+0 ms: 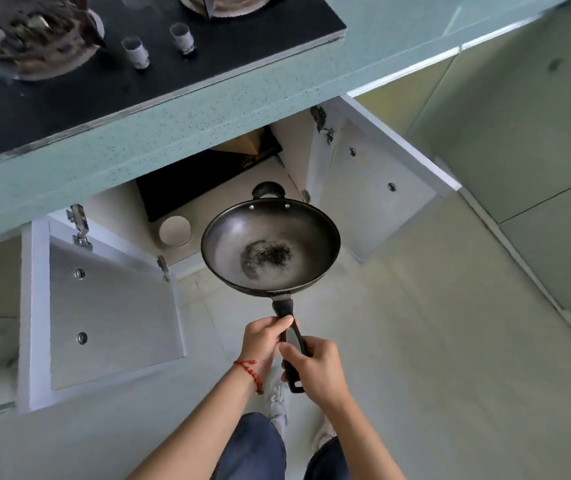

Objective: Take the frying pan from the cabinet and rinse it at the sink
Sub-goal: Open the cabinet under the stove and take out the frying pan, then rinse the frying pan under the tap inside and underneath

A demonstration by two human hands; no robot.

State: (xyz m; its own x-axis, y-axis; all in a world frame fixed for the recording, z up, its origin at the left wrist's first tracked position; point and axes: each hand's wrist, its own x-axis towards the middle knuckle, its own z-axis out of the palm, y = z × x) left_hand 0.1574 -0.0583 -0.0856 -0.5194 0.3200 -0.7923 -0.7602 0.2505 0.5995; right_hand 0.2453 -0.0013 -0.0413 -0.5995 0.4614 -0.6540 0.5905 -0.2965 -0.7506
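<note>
A dark frying pan (270, 247) with a worn patch in its middle hangs level in front of the open cabinet (207, 188), above the floor. Its long black handle points back toward me. My left hand (265, 337), with a red string bracelet on the wrist, grips the upper part of the handle. Just behind it, my right hand (315, 368) grips the lower part. A small loop handle sits on the pan's far rim. No sink is in view.
Both white cabinet doors stand wide open, the left door (110, 313) and the right door (374, 188). Inside lie a black flat item (187, 181) and a round white hole (175, 231). A black gas stove (110, 74) sits in the teal countertop (159, 147) above. Pale tiled floor lies below.
</note>
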